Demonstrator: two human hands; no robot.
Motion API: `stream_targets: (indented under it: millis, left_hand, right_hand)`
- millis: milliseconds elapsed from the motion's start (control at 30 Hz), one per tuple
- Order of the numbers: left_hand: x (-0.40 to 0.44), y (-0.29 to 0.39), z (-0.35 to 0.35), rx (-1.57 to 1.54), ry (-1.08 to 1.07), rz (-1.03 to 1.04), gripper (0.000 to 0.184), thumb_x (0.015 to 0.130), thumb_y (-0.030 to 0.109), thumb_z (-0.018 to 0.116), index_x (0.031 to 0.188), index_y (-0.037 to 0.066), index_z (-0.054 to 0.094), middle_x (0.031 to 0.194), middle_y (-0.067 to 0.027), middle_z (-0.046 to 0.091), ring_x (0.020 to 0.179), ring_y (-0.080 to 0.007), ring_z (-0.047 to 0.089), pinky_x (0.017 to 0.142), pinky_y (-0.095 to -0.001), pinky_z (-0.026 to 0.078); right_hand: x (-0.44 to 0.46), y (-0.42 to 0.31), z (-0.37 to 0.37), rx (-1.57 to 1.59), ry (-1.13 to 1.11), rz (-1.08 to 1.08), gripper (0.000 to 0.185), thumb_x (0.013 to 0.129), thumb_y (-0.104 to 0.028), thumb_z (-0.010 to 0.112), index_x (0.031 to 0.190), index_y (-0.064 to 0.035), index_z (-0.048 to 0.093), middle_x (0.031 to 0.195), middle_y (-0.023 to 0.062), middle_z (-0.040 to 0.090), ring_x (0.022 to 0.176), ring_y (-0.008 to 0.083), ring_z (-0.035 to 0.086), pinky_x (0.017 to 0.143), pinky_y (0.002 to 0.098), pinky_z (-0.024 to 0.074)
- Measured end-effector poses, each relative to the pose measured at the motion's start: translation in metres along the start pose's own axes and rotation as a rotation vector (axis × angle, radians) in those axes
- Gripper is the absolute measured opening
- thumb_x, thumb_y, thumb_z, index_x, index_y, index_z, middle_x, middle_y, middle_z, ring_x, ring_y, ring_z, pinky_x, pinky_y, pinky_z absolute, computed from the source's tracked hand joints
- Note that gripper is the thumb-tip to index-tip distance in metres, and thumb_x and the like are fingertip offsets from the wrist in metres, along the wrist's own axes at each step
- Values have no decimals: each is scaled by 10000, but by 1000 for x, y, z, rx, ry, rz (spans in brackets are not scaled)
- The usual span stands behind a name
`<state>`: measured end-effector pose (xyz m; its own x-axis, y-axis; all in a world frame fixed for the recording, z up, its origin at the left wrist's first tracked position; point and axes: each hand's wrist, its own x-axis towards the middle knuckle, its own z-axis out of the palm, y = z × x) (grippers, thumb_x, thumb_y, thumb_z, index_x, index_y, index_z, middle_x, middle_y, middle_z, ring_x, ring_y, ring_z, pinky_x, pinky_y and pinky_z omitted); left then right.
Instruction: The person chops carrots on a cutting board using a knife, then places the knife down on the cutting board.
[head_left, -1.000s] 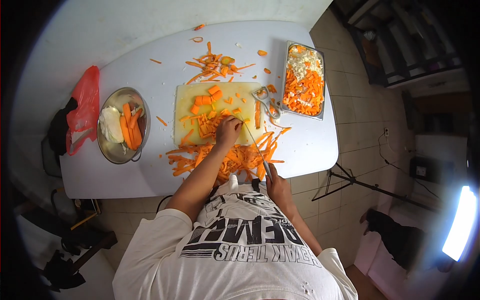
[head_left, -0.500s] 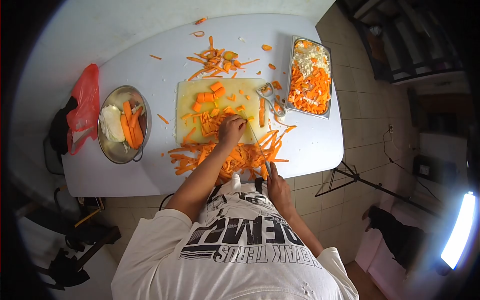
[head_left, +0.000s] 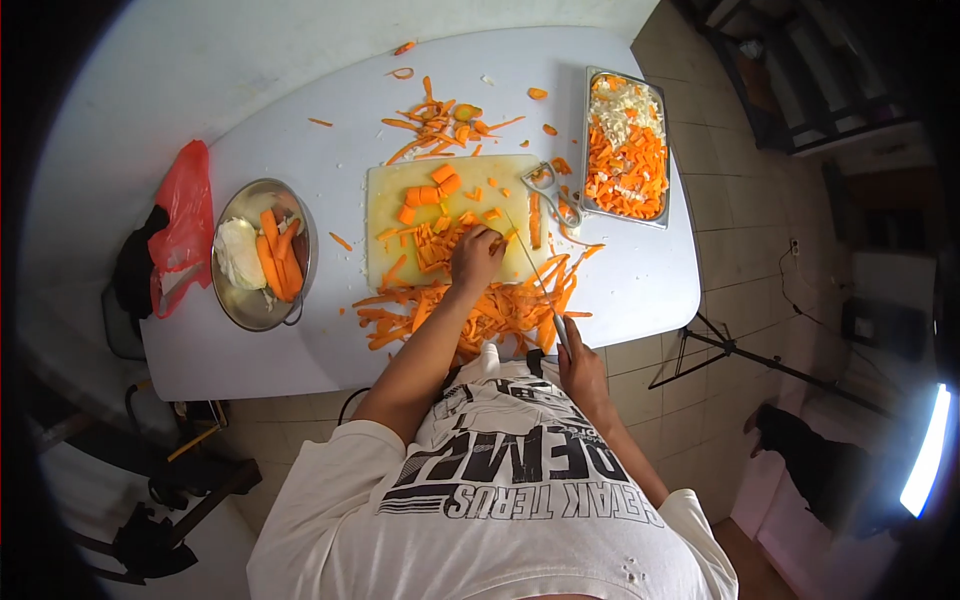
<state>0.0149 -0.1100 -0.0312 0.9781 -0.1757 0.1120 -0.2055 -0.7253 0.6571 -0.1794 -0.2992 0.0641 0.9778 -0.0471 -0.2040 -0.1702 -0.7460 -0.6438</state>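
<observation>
Left hand (head_left: 478, 257) has its fingers bent down over cut carrot pieces (head_left: 433, 248) on the yellowish cutting board (head_left: 385, 215); whether it pinches one is hidden. Clenched around the handle of a long knife (head_left: 544, 286), the right hand (head_left: 583, 372) is at the near edge of the table (head_left: 330, 355), the blade slanting over the board just beside the left fingers. Thicker carrot chunks (head_left: 428, 195) lie on the board's far side, and a peeler (head_left: 564, 204) is at its right edge. Carrot peelings (head_left: 520, 312) are heaped along the near edge. Well to the left, a metal bowl (head_left: 237, 308) holds whole peeled carrots (head_left: 270, 265) and a piece of cabbage (head_left: 238, 252); to the right, a metal tray (head_left: 625, 220) contains diced carrot (head_left: 625, 172) and chopped white vegetable (head_left: 622, 107).
</observation>
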Motion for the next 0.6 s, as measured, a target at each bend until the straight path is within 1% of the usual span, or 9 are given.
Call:
stream_targets:
  millis: [67, 167, 267, 300, 400, 500, 600]
  left_hand:
    - [3, -2, -4, -179, 82, -59, 114, 892, 130, 647, 974, 53, 664, 981, -95, 622, 845, -269, 628, 703, -390, 530]
    - [10, -9, -17, -207, 281, -197, 161, 920, 124, 615, 1062, 56, 647, 1001, -109, 617, 839, -264, 630, 678, -378, 526]
    - [13, -20, -29, -122, 215, -189, 191, 928, 107, 597, 1107, 56, 638, 1024, -108, 616, 854, -255, 632, 661, -361, 525]
    - [15, -24, -30, -152, 201, -193, 185, 920, 106, 605, 1094, 57, 645, 1045, -108, 610, 892, -259, 627, 708, -372, 529]
    - [17, -32, -30, -80, 211, -118, 200, 906, 113, 627, 1099, 69, 647, 1085, -97, 601, 933, -263, 615, 777, -384, 527]
    - [13, -20, -36, -57, -116, -76, 175, 885, 124, 658, 1053, 77, 667, 1097, -68, 592, 960, -258, 609, 831, -387, 519]
    - [9, -14, -40, 141, -316, 108, 132, 867, 140, 685, 986, 82, 691, 1093, -44, 580, 966, -245, 610, 827, -384, 525]
  right_hand:
    - [-2, 3, 1, 14, 16, 10, 572, 896, -84, 594, 1428, -75, 383, 763, 228, 645, 656, 407, 631, 587, 487, 499]
    - [-3, 1, -3, 19, 16, 48, 533, 918, -98, 571, 1418, -70, 388, 769, 236, 644, 675, 424, 629, 602, 501, 494]
    - [-3, 6, -2, 8, 2, 83, 526, 925, -103, 563, 1419, -68, 386, 770, 238, 644, 680, 427, 631, 604, 505, 492]
    - [-3, 8, -1, 19, 18, 70, 526, 925, -105, 563, 1419, -68, 386, 768, 238, 643, 681, 427, 631, 603, 504, 492]
    - [-4, 13, 3, 43, 56, 46, 525, 926, -108, 564, 1418, -67, 389, 765, 239, 641, 683, 427, 631, 600, 503, 490]
    - [-4, 12, 2, 56, 61, 48, 519, 925, -117, 568, 1415, -74, 402, 772, 245, 646, 686, 427, 634, 601, 502, 492]
    - [-8, 10, 1, 72, 24, 88, 518, 925, -123, 570, 1415, -85, 406, 778, 249, 650, 688, 431, 634, 617, 503, 498]
